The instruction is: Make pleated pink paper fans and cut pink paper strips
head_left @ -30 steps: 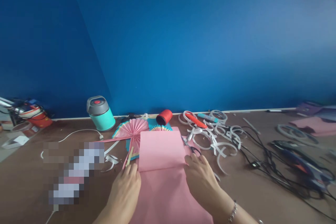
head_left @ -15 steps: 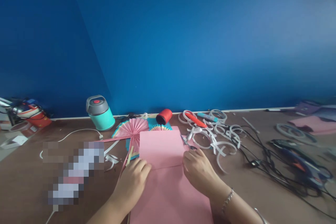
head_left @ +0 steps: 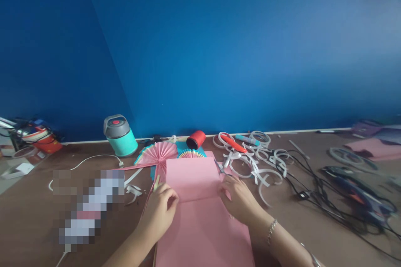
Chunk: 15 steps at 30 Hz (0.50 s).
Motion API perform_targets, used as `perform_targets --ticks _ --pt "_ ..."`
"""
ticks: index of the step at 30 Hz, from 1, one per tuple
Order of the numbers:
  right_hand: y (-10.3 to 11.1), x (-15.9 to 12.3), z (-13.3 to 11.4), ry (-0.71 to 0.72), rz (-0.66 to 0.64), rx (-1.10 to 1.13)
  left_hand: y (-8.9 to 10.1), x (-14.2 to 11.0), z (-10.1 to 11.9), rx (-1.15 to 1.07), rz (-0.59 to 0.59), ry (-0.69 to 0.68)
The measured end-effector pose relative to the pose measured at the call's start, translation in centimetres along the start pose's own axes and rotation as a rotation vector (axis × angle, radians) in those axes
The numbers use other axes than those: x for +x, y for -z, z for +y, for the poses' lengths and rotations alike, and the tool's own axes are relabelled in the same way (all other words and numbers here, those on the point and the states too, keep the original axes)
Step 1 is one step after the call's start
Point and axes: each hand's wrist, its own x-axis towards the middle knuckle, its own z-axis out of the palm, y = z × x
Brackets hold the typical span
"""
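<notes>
A sheet of pink paper (head_left: 203,233) lies in front of me, its far part turned over as a lighter pink flap (head_left: 192,177) with a crease across it. My left hand (head_left: 159,208) is closed at the left edge by the crease, thumb and forefinger pinched on the paper. At the right edge my right hand (head_left: 237,198) has its fingers curled and closed on the paper. Behind the flap are a pleated pink paper fan (head_left: 158,153) and a smaller pleated piece (head_left: 191,154). Scissors, partly hidden, lie beyond my right hand.
A red spool (head_left: 196,139) and a teal flask (head_left: 121,141) stand near the blue wall. Curled white strips (head_left: 242,166) lie to the right, with black cables (head_left: 316,183) and a blurred dark tool (head_left: 357,194) farther over. A pixelated object (head_left: 94,206) lies left.
My left hand has moved slightly right and inward over the paper's edge, its thumb and forefinger now pinched. My right hand's fingers have curled in closer at the right edge.
</notes>
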Motion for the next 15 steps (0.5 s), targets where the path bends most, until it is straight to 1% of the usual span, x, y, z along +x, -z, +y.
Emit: perform_targets --ticks 3,6,8,12,13,15 --pt "0.0 0.2 -0.2 -0.073 0.003 0.019 -0.1 0.1 -0.1 0.003 -0.013 0.037" --pt "-0.2 0.0 -0.7 -0.053 0.041 -0.014 0.0 0.0 0.3 0.067 -0.001 0.009" --pt "-0.6 -0.1 -1.1 0.038 0.060 -0.083 -0.1 -0.2 0.6 0.117 0.000 -0.048" --pt "-2.1 -0.3 -1.4 0.363 0.042 -0.215 -0.8 -0.7 0.9 0.179 -0.041 -0.206" --pt "-2.5 -0.3 -1.4 0.425 0.044 -0.232 -1.0 -0.7 0.9 0.192 -0.053 -0.230" --pt "-2.9 -0.3 -1.4 0.494 0.063 -0.256 -1.2 -0.7 1.0 0.220 -0.081 -0.244"
